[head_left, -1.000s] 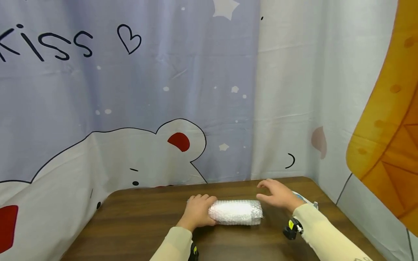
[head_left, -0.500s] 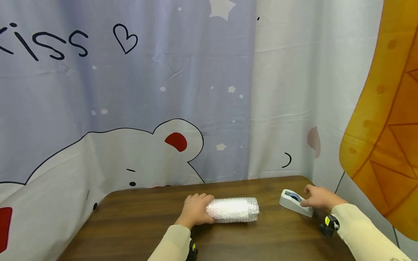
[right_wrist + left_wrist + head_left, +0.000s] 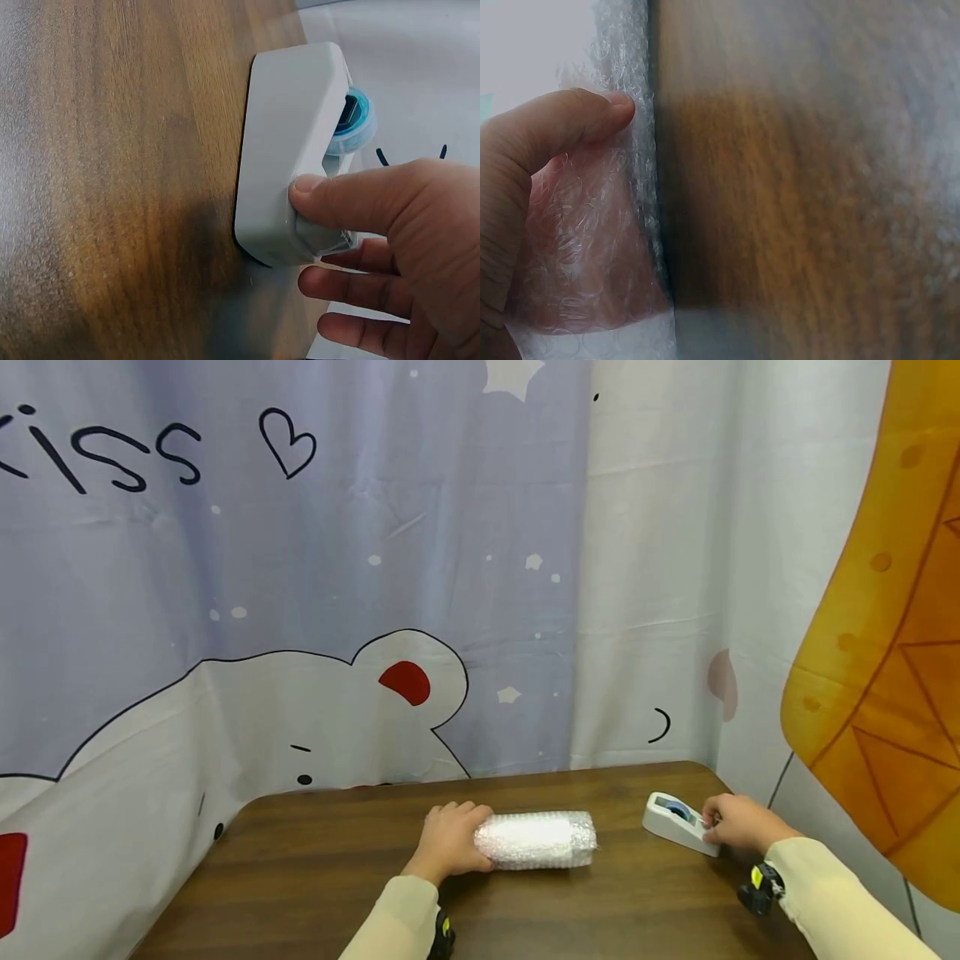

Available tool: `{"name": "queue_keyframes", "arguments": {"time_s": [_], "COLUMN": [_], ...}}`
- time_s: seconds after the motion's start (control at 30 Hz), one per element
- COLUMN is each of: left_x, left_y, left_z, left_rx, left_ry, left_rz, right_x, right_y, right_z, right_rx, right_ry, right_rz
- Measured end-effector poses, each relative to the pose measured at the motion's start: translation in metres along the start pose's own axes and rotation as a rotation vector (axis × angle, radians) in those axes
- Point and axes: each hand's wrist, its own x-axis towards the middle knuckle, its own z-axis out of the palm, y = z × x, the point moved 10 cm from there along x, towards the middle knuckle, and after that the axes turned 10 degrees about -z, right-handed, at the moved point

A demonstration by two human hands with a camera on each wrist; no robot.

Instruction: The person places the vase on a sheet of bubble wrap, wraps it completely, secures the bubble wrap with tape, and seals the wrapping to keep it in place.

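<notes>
On the table lies a bubble-wrapped cylinder [image 3: 536, 841], a white bundle on its side. My left hand [image 3: 450, 842] grips its left end from above; in the left wrist view the thumb [image 3: 611, 112] presses along the wrap, and some fingers show blurred through the clear film. To the right stands a white tape dispenser [image 3: 671, 828] with a blue-cored tape roll [image 3: 358, 124]. My right hand [image 3: 742, 822] pinches the dispenser's front end, thumb on the near side and index finger behind. Whether the tape's loose end is between them is hidden.
The brown wooden table [image 3: 322, 877] carries both things, with a gap between bundle and dispenser. A printed curtain [image 3: 360, 568] hangs right behind the table's back edge and along its right side. A small black camera [image 3: 757, 889] sits on the right wrist.
My right hand has moved right from beside the bundle to the tape dispenser, and its fingers have closed on the front end. The left hand stays on the bundle. The view has shifted slightly.
</notes>
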Motion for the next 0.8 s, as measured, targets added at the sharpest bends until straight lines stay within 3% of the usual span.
{"name": "queue_keyframes", "arguments": {"time_s": [0.57,0.8], "left_x": [-0.0005,-0.0004], "left_y": [0.0006,0.0001], "left_z": [0.0006,-0.0002], "left_rx": [-0.003,-0.010], "left_ry": [-0.004,-0.010], "left_rz": [-0.003,0.000], "right_x": [0.0000,0.0039], "right_y": [-0.0050,0.0016], "right_z": [-0.0055,-0.0029], "right_rx": [-0.039,0.090], "right_ry": [0.016,0.013], "right_rz": [0.026,0.077]}}
